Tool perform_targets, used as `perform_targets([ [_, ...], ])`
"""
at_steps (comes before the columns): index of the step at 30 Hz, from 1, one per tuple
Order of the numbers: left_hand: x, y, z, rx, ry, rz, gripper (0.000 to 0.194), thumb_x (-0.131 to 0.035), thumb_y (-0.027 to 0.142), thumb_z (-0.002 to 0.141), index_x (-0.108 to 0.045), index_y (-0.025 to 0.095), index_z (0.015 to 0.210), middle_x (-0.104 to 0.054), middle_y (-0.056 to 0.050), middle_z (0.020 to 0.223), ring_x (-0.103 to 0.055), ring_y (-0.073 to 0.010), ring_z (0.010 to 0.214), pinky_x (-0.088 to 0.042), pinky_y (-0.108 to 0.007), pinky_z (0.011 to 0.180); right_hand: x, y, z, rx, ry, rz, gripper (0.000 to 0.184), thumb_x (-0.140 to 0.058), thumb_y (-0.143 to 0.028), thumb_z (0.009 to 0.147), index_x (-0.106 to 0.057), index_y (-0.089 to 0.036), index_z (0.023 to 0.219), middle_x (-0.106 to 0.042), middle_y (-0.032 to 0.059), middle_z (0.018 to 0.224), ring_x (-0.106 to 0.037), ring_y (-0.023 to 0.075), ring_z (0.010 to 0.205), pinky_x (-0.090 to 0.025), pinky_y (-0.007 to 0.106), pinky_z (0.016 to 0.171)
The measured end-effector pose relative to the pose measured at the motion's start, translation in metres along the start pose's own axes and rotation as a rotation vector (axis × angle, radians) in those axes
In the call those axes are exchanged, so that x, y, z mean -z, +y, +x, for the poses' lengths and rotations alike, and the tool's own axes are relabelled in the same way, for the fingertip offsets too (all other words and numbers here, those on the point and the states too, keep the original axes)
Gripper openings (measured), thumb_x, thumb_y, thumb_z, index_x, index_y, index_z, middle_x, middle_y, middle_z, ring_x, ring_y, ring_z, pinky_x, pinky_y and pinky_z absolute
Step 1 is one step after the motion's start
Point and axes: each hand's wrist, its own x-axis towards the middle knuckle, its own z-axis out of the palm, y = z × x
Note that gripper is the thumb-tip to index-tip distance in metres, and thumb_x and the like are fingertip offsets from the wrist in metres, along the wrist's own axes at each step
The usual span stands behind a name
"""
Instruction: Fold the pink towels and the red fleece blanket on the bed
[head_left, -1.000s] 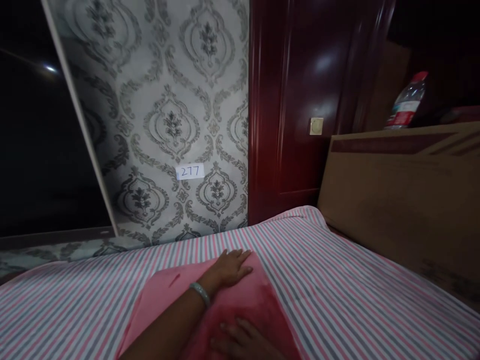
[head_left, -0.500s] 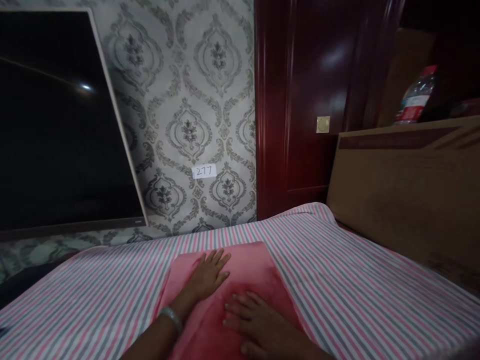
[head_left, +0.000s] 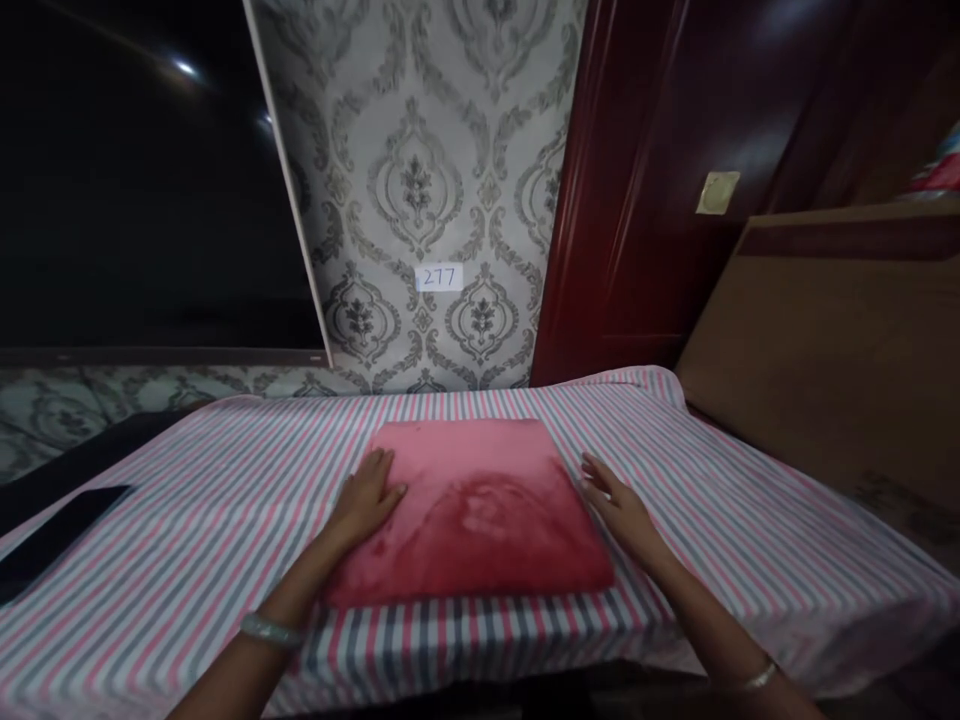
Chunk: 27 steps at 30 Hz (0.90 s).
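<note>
A flat pink plush piece (head_left: 480, 500), a folded cloth or a thin cushion, I cannot tell which, lies on the striped cloth (head_left: 240, 500) near its front edge. Dark brushed patches show on its pile. My left hand (head_left: 367, 497) rests open on its left edge, with a bracelet on that wrist. Beside the right edge is my right hand (head_left: 619, 508), open with fingers slightly bent, close to the plush; whether it touches is unclear. Neither hand grips anything.
A dark flat device (head_left: 56, 540) lies at the left. A large screen (head_left: 150, 200) stands behind, next to patterned wallpaper bearing a paper label (head_left: 439, 277) reading 277. A cardboard box (head_left: 832, 370) stands at the right, partly under a cut-off bottle (head_left: 941, 170).
My hands have moved apart from the top of the plush piece to its left and right sides. The camera has tilted down, showing the whole piece and the striped cloth's front edge.
</note>
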Motion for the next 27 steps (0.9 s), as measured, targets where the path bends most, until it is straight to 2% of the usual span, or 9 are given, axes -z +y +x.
perform_targets([
  [3,-0.003,-0.019,-0.017,0.105,0.095,-0.226,0.081,-0.055,0.055,0.087,-0.044,0.011,0.154,-0.041,-0.019,0.162,-0.038,-0.0322,0.151,-0.031,-0.046,0.125,-0.012,0.013,0.001,-0.163,0.001,0.067,0.083,-0.059,-0.062,0.083,-0.051,-0.017,0.152,-0.061,0.0176,0.144,-0.06,0.0313,0.133,-0.044,0.05,0.114],
  [6,0.0,-0.022,-0.026,0.234,0.152,-0.445,0.082,-0.065,0.055,0.08,-0.051,0.016,0.15,-0.054,-0.016,0.153,-0.048,-0.0347,0.144,-0.038,-0.046,0.12,-0.026,0.018,0.003,-0.197,0.022,0.05,0.073,-0.063,-0.061,0.082,-0.063,-0.018,0.141,-0.063,0.0148,0.143,-0.057,0.0319,0.135,-0.039,0.049,0.118],
  [9,0.003,-0.021,-0.031,0.356,0.188,-0.572,0.083,-0.073,0.053,0.074,-0.056,0.015,0.146,-0.065,-0.017,0.14,-0.06,-0.0376,0.132,-0.047,-0.046,0.111,-0.028,0.019,0.006,-0.225,-0.003,0.085,0.063,-0.067,-0.06,0.081,-0.07,-0.023,0.131,-0.072,0.0115,0.13,-0.063,0.0333,0.128,-0.047,0.051,0.111],
  [12,0.003,-0.02,-0.034,0.404,0.184,-0.611,0.09,-0.077,0.054,0.072,-0.054,0.009,0.146,-0.07,-0.02,0.128,-0.064,-0.0398,0.124,-0.052,-0.048,0.104,-0.022,0.015,0.007,-0.27,-0.051,0.134,0.058,-0.068,-0.059,0.082,-0.072,-0.023,0.127,-0.075,0.0113,0.122,-0.068,0.0335,0.119,-0.055,0.05,0.103],
  [14,0.003,-0.018,-0.036,0.391,0.148,-0.673,0.097,-0.076,0.059,0.072,-0.05,0.008,0.15,-0.07,-0.021,0.128,-0.063,-0.0404,0.126,-0.053,-0.049,0.102,-0.02,0.007,0.004,-0.298,-0.076,0.159,0.053,-0.068,-0.057,0.083,-0.072,-0.024,0.125,-0.075,0.011,0.123,-0.069,0.033,0.118,-0.056,0.048,0.101],
  [16,0.003,-0.014,-0.037,0.317,0.077,-0.779,0.101,-0.074,0.065,0.071,-0.047,0.011,0.152,-0.066,-0.021,0.135,-0.06,-0.0401,0.13,-0.052,-0.05,0.104,-0.02,-0.003,0.0,-0.32,-0.104,0.218,0.05,-0.068,-0.054,0.084,-0.071,-0.025,0.124,-0.074,0.01,0.127,-0.069,0.0326,0.119,-0.057,0.047,0.101],
  [19,0.003,-0.007,-0.039,0.207,0.011,-0.915,0.098,-0.074,0.068,0.072,-0.048,0.017,0.151,-0.058,-0.018,0.149,-0.053,-0.0379,0.138,-0.046,-0.049,0.114,-0.021,-0.017,-0.008,-0.321,-0.143,0.337,0.054,-0.07,-0.05,0.084,-0.064,-0.029,0.133,-0.069,0.0064,0.137,-0.068,0.0305,0.121,-0.058,0.046,0.1],
  [23,0.001,-0.007,-0.04,0.254,0.086,-0.859,0.101,-0.082,0.061,0.069,-0.044,0.021,0.154,-0.042,-0.014,0.163,-0.036,-0.0368,0.152,-0.029,-0.049,0.126,-0.019,-0.02,-0.014,-0.358,-0.169,0.403,0.063,-0.074,-0.05,0.081,-0.058,-0.031,0.139,-0.071,0.0048,0.133,-0.071,0.0297,0.115,-0.06,0.047,0.097],
  [27,-0.002,-0.011,-0.037,0.278,0.064,-0.855,0.105,-0.086,0.058,0.067,-0.044,0.018,0.155,-0.041,-0.016,0.163,-0.034,-0.0395,0.152,-0.029,-0.052,0.126,-0.018,-0.013,-0.012,-0.325,-0.199,0.425,0.061,-0.076,-0.054,0.078,-0.064,-0.03,0.133,-0.074,0.0058,0.126,-0.071,0.0319,0.113,-0.06,0.049,0.097],
])
